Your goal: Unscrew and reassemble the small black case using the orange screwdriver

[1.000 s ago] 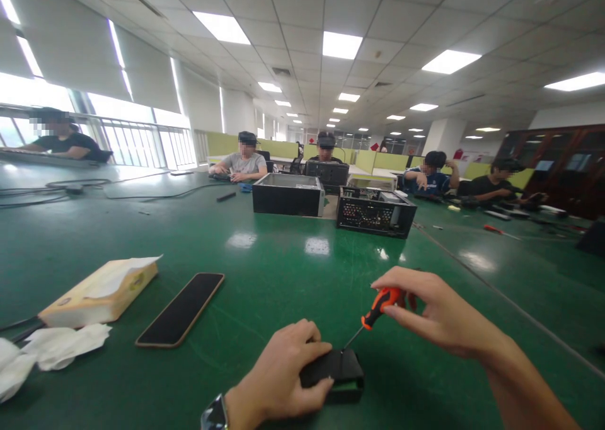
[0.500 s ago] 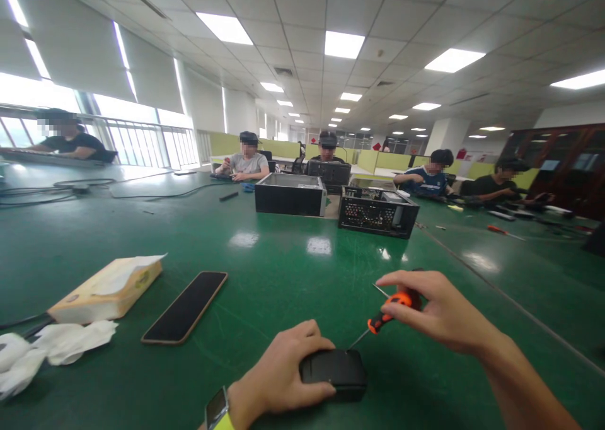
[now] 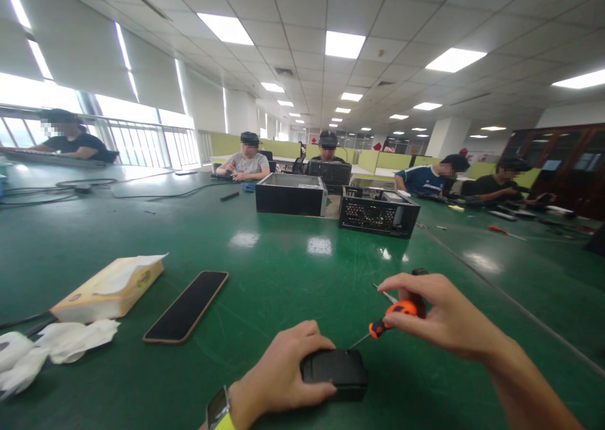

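My left hand (image 3: pixel 283 370) is closed around a small black plastic box (image 3: pixel 338 367), thumb on the near side and fingers on the far side, with the box resting on the green table (image 3: pixel 265 272). In my right hand (image 3: pixel 447 316) is an orange and black screwdriver (image 3: pixel 401 310), gripped by its handle. Its shaft slants down to the left, and the tip meets the far edge of the box's top. Behind that handle shows a thin metal shaft (image 3: pixel 384 291); the rest of it is hidden by my fingers.
To the left lie a phone (image 3: pixel 186 307), a tissue pack (image 3: pixel 111 288) and crumpled tissues (image 3: pixel 75 342). Two computer cases stand farther back, one closed-sided (image 3: pixel 290 195) and one open (image 3: pixel 378 214). Another screwdriver (image 3: pixel 503 231) lies at the right. Several people sit around the table.
My right hand and the screwdriver handle have shifted very slightly, with the tip still at the box's edge. My left hand stays put. A person at the right back has leaned rightward.
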Demonstrator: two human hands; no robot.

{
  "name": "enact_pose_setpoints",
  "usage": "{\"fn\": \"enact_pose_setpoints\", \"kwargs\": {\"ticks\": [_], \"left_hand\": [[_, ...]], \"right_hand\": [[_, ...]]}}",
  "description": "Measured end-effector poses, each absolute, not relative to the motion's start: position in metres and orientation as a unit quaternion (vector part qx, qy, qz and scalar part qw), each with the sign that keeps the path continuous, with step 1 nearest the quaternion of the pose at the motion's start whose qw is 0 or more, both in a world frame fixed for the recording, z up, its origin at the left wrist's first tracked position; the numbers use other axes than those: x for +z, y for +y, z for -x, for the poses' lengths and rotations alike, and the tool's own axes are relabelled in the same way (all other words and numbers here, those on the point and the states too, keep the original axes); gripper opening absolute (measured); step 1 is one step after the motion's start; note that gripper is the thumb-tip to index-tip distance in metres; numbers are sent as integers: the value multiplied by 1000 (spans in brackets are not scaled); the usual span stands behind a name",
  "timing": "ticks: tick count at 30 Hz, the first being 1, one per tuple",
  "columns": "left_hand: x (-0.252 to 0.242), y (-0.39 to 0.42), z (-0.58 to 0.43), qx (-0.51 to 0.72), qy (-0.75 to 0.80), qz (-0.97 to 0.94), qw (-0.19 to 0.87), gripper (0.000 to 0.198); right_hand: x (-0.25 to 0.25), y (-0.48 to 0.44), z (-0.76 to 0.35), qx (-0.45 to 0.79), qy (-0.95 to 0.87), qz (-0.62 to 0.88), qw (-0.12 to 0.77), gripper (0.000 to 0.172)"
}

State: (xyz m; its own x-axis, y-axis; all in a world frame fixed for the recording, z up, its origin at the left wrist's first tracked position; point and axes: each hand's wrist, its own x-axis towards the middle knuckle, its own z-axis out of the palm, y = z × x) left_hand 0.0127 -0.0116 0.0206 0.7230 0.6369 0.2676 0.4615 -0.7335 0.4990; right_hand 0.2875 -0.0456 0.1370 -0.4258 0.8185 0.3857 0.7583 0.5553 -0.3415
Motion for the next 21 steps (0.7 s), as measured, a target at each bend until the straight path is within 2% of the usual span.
{"fn": "enact_pose_setpoints", "kwargs": {"ticks": [5,9,12,21], "left_hand": [[21,-11,-13,208,307,-907,199,41],[22,-11,-13,206,310,-907,197,42],[22,-12,-13,206,312,-907,195,43],[23,-12,-13,203,310,-908,196,43]], "right_hand": [[140,-47,-288,64,-849,466,239,31],[140,-47,-289,56,-844,479,235,26],[139,-45,-289,65,-849,470,234,29],[142,-48,-291,62,-862,451,222,21]]}}
